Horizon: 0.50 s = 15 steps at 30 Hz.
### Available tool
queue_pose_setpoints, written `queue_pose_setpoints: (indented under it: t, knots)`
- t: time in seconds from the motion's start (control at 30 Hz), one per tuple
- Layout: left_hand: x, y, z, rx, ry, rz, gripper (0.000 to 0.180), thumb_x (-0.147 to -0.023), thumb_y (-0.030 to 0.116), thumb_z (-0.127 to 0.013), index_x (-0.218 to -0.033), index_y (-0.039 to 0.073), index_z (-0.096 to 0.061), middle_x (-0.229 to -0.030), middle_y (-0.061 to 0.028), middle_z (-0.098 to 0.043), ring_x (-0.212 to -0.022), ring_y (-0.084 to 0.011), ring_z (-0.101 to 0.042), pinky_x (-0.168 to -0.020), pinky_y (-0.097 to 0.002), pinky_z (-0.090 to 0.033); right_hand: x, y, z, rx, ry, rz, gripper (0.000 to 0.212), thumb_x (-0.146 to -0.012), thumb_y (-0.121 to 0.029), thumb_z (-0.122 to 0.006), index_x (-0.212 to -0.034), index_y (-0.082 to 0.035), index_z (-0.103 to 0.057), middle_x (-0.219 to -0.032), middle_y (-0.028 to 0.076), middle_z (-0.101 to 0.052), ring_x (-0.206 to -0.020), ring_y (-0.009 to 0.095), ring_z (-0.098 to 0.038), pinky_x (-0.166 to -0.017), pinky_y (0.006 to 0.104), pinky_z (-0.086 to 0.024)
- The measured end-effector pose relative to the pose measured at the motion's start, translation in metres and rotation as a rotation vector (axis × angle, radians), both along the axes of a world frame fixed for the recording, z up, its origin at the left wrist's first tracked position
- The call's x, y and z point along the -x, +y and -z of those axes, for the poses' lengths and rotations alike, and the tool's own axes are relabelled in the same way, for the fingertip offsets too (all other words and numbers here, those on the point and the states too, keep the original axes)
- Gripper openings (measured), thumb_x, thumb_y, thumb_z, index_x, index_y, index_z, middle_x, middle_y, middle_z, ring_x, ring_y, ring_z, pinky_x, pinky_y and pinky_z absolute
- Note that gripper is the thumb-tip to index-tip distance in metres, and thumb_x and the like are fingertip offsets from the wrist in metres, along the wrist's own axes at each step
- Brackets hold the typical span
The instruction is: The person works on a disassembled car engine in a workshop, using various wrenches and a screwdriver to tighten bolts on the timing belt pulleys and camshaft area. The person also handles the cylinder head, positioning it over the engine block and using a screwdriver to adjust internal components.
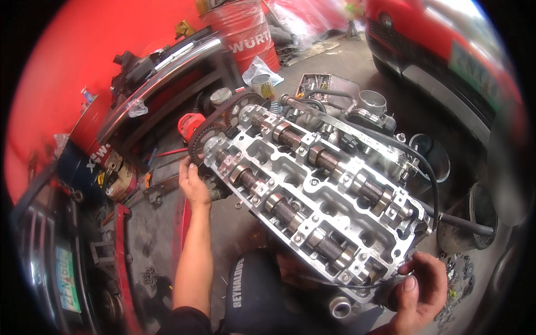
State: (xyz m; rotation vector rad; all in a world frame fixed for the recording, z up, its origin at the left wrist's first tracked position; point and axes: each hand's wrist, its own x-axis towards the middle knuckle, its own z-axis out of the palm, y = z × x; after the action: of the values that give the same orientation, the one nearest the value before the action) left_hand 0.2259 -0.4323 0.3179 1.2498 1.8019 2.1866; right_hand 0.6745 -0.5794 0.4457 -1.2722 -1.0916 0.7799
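A silver engine cylinder head with its cover off lies tilted before me, two rows of dark camshafts showing. At its far left end, a dark toothed timing belt runs round two cam sprockets. My left hand is closed at the lower edge of the near sprocket and belt, its fingertips partly hidden. Curled round the near right corner of the head, my right hand has its thumb against a dark round part. The far side of that part is hidden.
An open case of small parts lies behind the engine. Buckets and scattered hardware are at right. A red car stands far right, a dark car at left. Red metal legs stand left of my arm.
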Motion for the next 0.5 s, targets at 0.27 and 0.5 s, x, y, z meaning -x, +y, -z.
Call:
queue_pose_setpoints:
  t: [0.27, 0.5]
  knots:
    - [0.008, 0.003, 0.000, -0.028, -0.020, 0.075, 0.029, -0.104, 0.014, -0.042, -0.123, 0.000, -0.059, -0.113, -0.0066, -0.068, -0.096, -0.0132, -0.062, -0.085, -0.0276, -0.050, -0.004, 0.010, 0.000, -0.069, -0.504, 0.002, 0.023, -0.091, -0.003, -0.059, -0.110, 0.006, -0.070, -0.088, 0.014, -0.069, -0.073, 0.023, -0.065, -0.063, 0.0303, -0.053]
    - [0.006, 0.001, -0.001, 0.045, 0.006, 0.027, 0.030, -0.104, 0.014, -0.042, -0.122, -0.003, -0.060, -0.109, -0.0065, -0.065, -0.098, -0.0140, -0.062, -0.087, -0.0272, -0.049, -0.009, 0.015, 0.003, -0.105, -0.677, -0.080, 0.025, -0.089, -0.002, -0.061, -0.110, -0.002, -0.074, -0.081, 0.013, -0.066, -0.065, 0.028, -0.061, -0.058, 0.0362, -0.048]
